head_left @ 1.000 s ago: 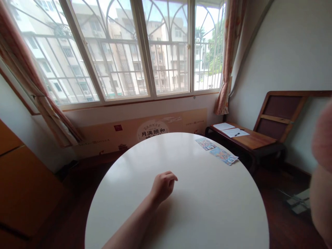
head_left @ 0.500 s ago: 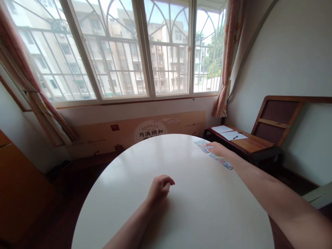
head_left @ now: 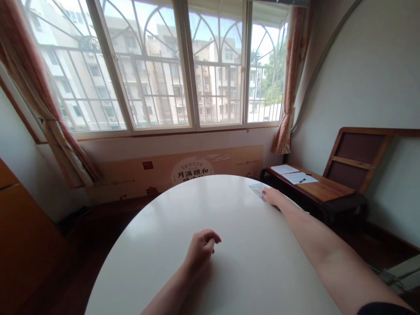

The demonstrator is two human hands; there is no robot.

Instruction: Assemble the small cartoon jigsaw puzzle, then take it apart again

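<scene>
On the white round table [head_left: 164,227], my left hand [head_left: 204,246] rests near the middle with its fingers curled in, and nothing shows in it. My right arm reaches to the table's far right edge. There my right hand [head_left: 272,197] is closed at the right side of a thin sheet printed with a small blue and multicoloured pattern [head_left: 256,190]. The fingertips touch the sheet, which lies flat; the exact grip is too small to make out. My right hand and forearm cover most of a second printed piece beside it.
Beyond the table's right edge stands a low wooden bench [head_left: 328,189] with white papers [head_left: 300,177] and a dark pen [head_left: 304,180]. A printed beige panel [head_left: 223,164] runs below the barred window [head_left: 216,78]. Curtains [head_left: 67,148] hang at both sides.
My right hand has shifted slightly over the sheet, and its forearm now hides the second printed piece. My left hand stays in place. The whole view has tilted a little.
</scene>
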